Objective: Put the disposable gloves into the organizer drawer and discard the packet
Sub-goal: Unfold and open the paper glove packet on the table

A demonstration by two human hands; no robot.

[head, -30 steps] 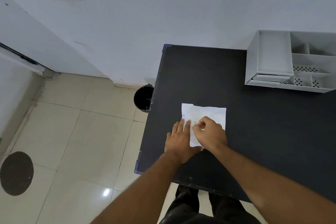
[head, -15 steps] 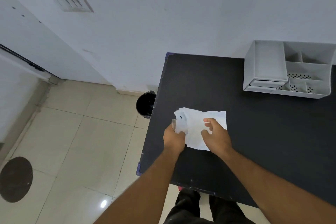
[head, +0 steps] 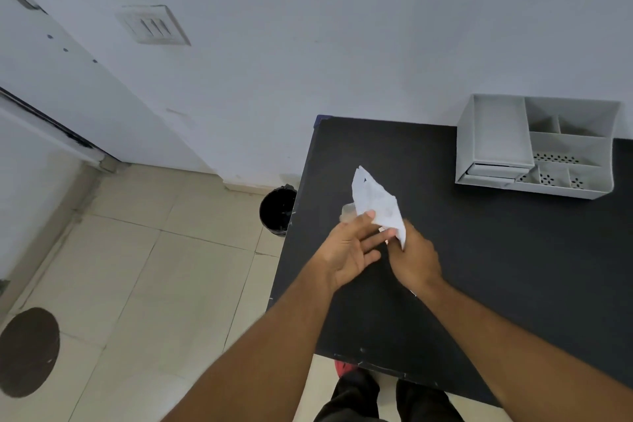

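Note:
A white paper packet (head: pixel 376 200) is lifted off the black table (head: pixel 496 250) and stands tilted above its left part. My right hand (head: pixel 412 255) pinches the packet's lower corner. My left hand (head: pixel 352 245) has its thumb against the packet's left edge, palm up and fingers spread under it. Something thin and translucent (head: pixel 347 211), perhaps a glove, shows at the packet's left edge by my thumb. The grey organizer (head: pixel 537 147) stands at the table's far right, its drawers at the lower left front shut.
A black waste bin (head: pixel 277 211) stands on the tiled floor against the table's left edge, near the wall. My legs show below the table's near edge. A round dark cover (head: pixel 29 351) lies in the floor at the lower left.
The packet lay flat on the table under both hands; it has been picked up and turned upright. My left hand has opened palm up beneath it.

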